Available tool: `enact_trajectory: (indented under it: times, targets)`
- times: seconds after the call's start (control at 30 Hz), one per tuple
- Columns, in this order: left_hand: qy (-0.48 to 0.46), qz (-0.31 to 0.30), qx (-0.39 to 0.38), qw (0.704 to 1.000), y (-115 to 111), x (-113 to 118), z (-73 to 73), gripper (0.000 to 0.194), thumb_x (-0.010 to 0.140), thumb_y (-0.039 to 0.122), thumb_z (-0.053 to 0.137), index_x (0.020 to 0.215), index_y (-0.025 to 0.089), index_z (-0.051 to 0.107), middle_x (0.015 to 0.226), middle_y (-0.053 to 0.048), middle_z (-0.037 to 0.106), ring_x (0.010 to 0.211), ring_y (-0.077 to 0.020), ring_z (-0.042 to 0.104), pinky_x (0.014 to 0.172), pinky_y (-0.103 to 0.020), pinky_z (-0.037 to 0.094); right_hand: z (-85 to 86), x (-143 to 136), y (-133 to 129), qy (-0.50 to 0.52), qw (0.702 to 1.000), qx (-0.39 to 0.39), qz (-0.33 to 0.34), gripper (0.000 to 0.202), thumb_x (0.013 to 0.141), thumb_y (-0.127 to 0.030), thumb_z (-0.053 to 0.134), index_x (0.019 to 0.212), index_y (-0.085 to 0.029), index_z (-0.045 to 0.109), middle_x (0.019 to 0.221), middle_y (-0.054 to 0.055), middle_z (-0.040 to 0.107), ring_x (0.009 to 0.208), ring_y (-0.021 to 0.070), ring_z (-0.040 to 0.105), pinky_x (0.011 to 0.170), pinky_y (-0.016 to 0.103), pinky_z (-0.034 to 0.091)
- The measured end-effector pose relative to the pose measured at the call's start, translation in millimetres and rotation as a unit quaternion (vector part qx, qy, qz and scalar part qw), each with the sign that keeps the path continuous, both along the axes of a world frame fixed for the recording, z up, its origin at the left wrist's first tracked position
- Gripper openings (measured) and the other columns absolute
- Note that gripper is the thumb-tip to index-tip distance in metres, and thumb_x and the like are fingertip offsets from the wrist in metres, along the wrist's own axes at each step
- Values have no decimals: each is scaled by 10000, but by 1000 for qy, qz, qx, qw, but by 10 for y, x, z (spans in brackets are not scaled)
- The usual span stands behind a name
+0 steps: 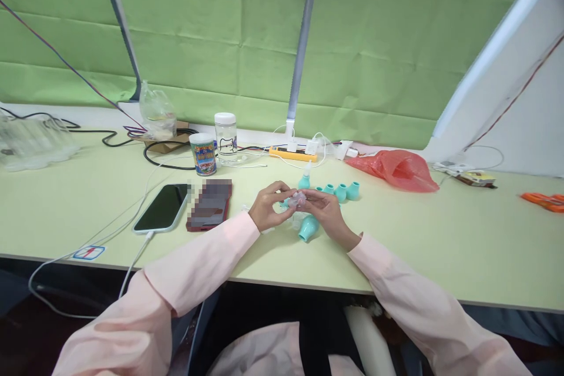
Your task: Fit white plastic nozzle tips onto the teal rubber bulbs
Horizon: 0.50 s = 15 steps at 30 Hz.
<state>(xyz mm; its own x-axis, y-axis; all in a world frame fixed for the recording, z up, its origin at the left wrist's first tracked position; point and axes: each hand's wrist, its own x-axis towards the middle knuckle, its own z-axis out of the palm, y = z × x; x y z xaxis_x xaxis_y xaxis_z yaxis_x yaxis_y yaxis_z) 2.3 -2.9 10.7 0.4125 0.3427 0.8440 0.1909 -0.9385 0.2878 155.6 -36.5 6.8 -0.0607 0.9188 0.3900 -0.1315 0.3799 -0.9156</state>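
Observation:
Between my two hands is a small clear plastic piece [296, 199], pinched by the fingertips of both. My left hand [271, 205] grips it from the left, and my right hand [326, 211] from the right. Its exact kind is too small to tell. Just below the fingers lies a teal bulb [309, 227] with an open neck. Beyond the right hand, several more teal bulbs [340, 191] stand in a row. One teal bulb with a clear tip [305, 179] stands upright behind the hands. More clear and teal pieces are partly hidden under the fingers.
Left of my hands lie a charging phone [162, 208] and a dark red phone [210, 205]. Behind them stand a noodle cup [203, 155] and a lidded jar [226, 140]. A yellow power strip [293, 154], red plastic bag [396, 170] and orange scissors [543, 201] lie farther off.

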Motion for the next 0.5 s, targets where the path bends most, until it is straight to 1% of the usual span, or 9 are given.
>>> enact_trajectory:
  times: [0.13, 0.23, 0.33, 0.43, 0.5]
  targets:
    - [-30, -5, -55, 998, -12, 27, 8, 289, 654, 195, 552, 934, 134, 588, 749, -53, 552, 648, -99, 510, 512, -205, 449, 7, 10, 23, 3, 1000, 13, -1, 258, 597, -247, 647, 841, -173, 606, 818, 33, 644, 763, 182, 598, 722, 382, 500]
    - [-44, -1, -63, 997, -20, 30, 11, 296, 646, 197, 564, 935, 138, 581, 752, -50, 564, 640, -94, 513, 504, -201, 452, 16, 19, 31, 2, 1000, 22, 5, 258, 603, -238, 643, 850, -175, 597, 823, 36, 642, 792, 183, 592, 729, 367, 495]
    - [-47, -2, -31, 998, -26, 19, 12, 254, 644, 191, 564, 890, 137, 592, 748, -51, 565, 635, -91, 512, 498, -197, 449, 20, 28, 28, -13, 1000, 25, 11, 260, 604, -223, 643, 857, -179, 597, 837, 39, 640, 803, 186, 589, 741, 364, 486]
    - [-50, 5, 13, 999, -17, 6, 1, 247, 644, 178, 558, 888, 150, 589, 741, -47, 559, 631, -88, 506, 492, -195, 443, 18, 35, 20, -34, 999, 26, -2, 265, 592, -211, 652, 851, -182, 607, 842, 39, 641, 801, 188, 591, 756, 361, 476]
    - [-45, 18, 48, 998, 0, -2, -18, 250, 642, 177, 557, 891, 164, 583, 744, -44, 557, 643, -91, 504, 521, -209, 450, 14, 37, 17, -45, 999, 25, -8, 264, 585, -209, 656, 845, -183, 614, 843, 39, 640, 805, 190, 590, 763, 362, 472]
